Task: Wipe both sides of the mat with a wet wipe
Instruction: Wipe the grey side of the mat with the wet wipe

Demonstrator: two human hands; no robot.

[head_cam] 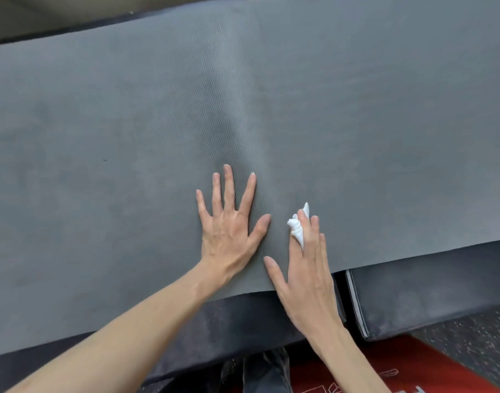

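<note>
Right hand point(305, 268) pinched crumpled white wet wipe point(298, 226) between straight fingers, wipe pressed onto grey mat point(158, 123) near its front edge. Left hand point(229, 222) just beside grip, fingers spread, palm flat on mat, holding nothing. Mat lay spread over dark padded bench point(413, 293). Red floor mat point(385, 370) lay below, beside speckled floor point(470, 336).

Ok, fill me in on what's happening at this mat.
A person is wiping a grey mat spread over dark padded blocks. The left hand lies flat on the mat, fingers spread, holding it down. The right hand holds a bunched white wet wipe between its fingers, near the mat's front edge.
</note>
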